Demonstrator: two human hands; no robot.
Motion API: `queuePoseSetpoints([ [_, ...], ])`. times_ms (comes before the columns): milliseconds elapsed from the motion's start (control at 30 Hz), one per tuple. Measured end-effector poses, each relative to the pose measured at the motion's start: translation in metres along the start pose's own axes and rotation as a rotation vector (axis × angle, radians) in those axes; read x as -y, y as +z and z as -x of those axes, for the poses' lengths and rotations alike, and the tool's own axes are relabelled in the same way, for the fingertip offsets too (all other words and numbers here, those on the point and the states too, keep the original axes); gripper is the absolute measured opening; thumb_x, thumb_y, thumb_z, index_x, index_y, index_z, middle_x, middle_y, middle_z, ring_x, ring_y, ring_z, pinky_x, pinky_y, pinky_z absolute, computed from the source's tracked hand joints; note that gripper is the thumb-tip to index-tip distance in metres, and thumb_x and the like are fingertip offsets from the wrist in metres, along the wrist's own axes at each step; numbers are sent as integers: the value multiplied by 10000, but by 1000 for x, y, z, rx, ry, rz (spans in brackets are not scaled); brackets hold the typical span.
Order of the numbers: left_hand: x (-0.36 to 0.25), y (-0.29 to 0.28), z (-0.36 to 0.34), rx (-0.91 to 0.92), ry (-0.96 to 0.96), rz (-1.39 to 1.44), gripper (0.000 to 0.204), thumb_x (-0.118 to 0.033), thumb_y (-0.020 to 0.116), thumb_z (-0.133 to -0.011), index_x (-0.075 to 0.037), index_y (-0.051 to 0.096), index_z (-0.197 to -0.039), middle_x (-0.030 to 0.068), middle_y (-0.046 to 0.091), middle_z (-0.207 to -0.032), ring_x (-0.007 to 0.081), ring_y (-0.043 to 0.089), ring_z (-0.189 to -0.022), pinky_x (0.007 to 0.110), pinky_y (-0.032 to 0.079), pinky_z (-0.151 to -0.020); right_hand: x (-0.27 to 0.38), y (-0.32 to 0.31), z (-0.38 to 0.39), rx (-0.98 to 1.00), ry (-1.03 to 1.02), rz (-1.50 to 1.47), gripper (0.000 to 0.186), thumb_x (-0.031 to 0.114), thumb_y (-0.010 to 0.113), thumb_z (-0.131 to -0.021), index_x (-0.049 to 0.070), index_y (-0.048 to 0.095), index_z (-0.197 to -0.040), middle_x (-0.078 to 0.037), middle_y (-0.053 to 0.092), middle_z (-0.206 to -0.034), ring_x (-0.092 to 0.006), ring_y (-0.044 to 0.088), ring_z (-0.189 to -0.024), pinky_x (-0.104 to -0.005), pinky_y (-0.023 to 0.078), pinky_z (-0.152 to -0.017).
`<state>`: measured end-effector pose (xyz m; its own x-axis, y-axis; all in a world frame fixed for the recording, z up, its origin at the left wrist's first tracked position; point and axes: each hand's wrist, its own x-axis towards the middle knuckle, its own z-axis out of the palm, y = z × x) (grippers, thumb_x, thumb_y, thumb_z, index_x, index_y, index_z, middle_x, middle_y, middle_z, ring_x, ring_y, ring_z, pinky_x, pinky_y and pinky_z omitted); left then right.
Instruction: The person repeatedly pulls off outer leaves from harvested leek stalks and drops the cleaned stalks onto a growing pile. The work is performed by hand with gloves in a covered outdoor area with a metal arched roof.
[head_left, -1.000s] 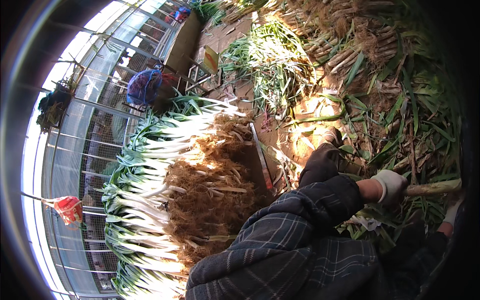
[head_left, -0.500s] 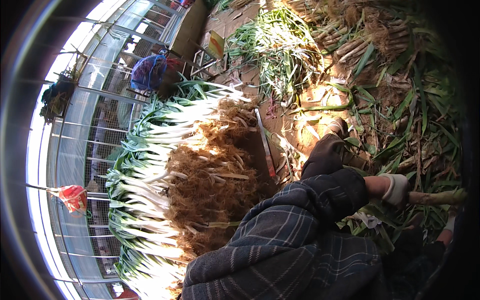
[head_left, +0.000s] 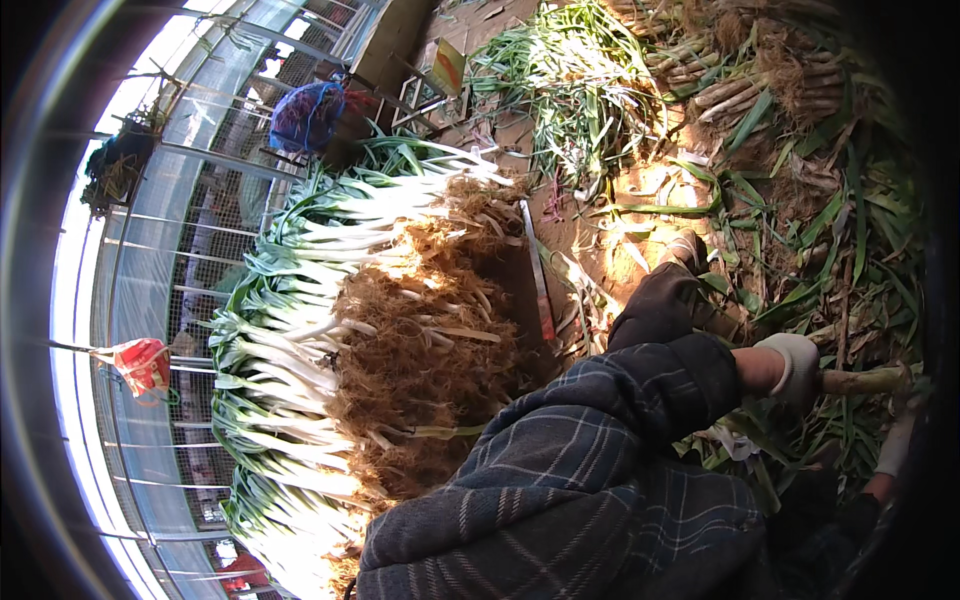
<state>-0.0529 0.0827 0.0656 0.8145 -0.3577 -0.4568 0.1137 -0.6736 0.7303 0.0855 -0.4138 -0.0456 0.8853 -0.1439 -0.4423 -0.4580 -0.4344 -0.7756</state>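
Observation:
My left hand (head_left: 793,366), in a white glove at the end of a dark plaid sleeve (head_left: 640,420), is closed around a thick pale leek stalk (head_left: 862,380) that lies across the leaf litter at the right. My right hand (head_left: 897,443), also in a white glove, shows only partly at the right rim, just below the stalk's far end; its grip is hidden. Left of my arm a big stack of cleaned leeks (head_left: 300,330) lies with white shafts and brown tangled roots (head_left: 420,340) turned toward me.
A dark shoe (head_left: 660,300) rests on the earth by a long thin blade-like tool (head_left: 538,285). Loose green leaves (head_left: 580,90) and untrimmed leeks (head_left: 760,75) lie beyond. A wire-mesh wall (head_left: 190,240) with a blue-red net bag (head_left: 308,112) and a red bag (head_left: 140,365) closes the left.
The view has slid so the leek stack and net bag sit a little higher in the frame. My left hand keeps its hold on the stalk, hardly moving.

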Motion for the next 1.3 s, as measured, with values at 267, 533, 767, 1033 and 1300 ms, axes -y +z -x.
queuePoseSetpoints([
  [267, 28, 22, -36, -150, 115, -136, 297, -342, 718, -740, -71, 735, -860, 186, 687, -837, 387, 668, -834, 437, 536, -705, 34, 157, 79, 718, 152, -706, 444, 280, 469, -1020, 113, 404, -1426, 18, 631, -1089, -73, 523, -692, -216, 405, -521],
  [533, 32, 25, -73, -311, 157, -137, 235, -307, 621, -812, -97, 724, -841, 147, 696, -831, 363, 668, -778, 445, 526, -663, -16, 147, 34, 249, 139, -443, 417, 309, 465, -991, 58, 506, -1321, -42, 605, -1181, -184, 550, -920, -325, 439, -788],
  [767, 14, 11, -25, -247, 334, -380, 220, -255, 668, -736, -84, 703, -870, 116, 696, -811, 328, 675, -774, 425, 520, -655, -51, 62, -22, -44, 134, -202, 421, 314, 471, -967, 29, 560, -1265, -77, 594, -1224, -240, 566, -1036, -379, 453, -928],
  [1033, 14, 31, -36, -411, 390, -431, 268, -262, 669, -724, -45, 680, -881, 131, 693, -840, 326, 674, -801, 429, 520, -672, -57, 30, -27, -104, 111, -159, 414, 289, 490, -942, 27, 568, -1254, -91, 597, -1216, -240, 570, -1041, -376, 446, -943],
  [1300, 16, 8, -32, -8, 167, -307, 285, -326, 748, -681, -94, 746, -847, 137, 713, -871, 348, 690, -813, 411, 542, -720, -53, 51, -32, -39, 92, -148, 410, 264, 510, -918, 24, 576, -1243, -104, 601, -1209, -239, 575, -1045, -374, 438, -959],
])
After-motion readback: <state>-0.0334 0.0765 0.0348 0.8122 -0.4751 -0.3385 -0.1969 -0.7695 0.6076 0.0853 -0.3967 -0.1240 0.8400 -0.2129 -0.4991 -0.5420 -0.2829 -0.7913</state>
